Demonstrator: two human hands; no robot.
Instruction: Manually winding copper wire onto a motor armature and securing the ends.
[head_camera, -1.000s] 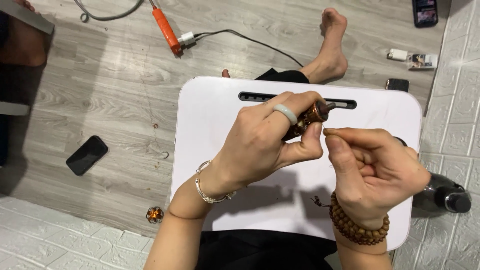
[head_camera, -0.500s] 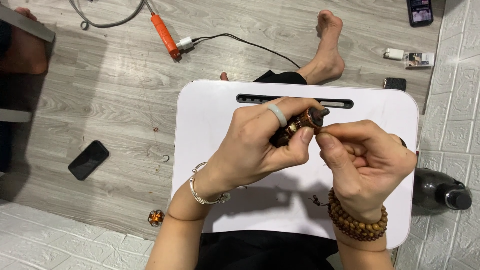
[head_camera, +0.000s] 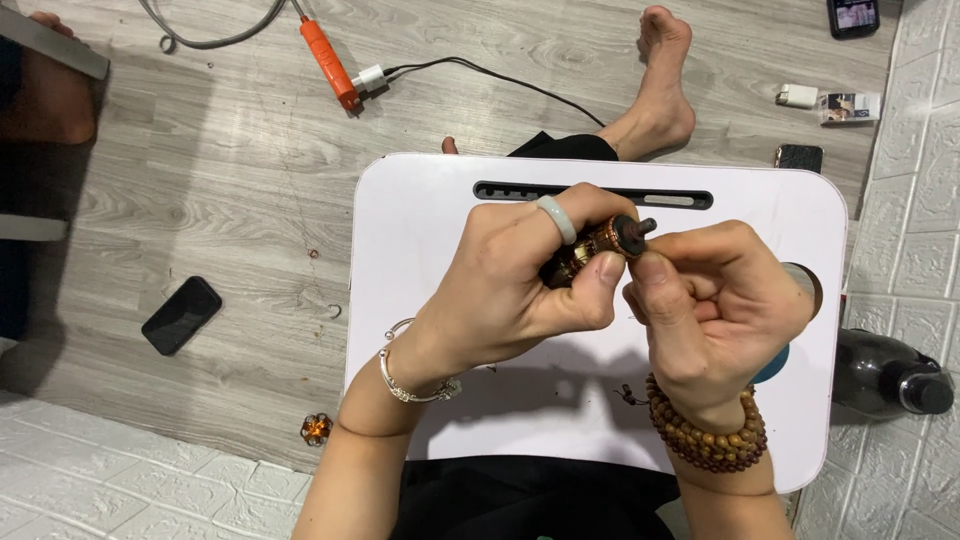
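While gripped: 1 motor rotor, 2 hands.

White lap table on wooden floor

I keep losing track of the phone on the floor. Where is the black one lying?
In the head view, the black phone lies on the wooden floor, left of the white lap table and the left hand.

Bright, even indoor light from above; the white table is almost blown out, with no hard glare. Both hands throw soft grey shadows onto it below the wrists. A darker shadow pools on the floor at far left. Everything is sharp, no motion blur; the edges bow slightly, wide-lens style
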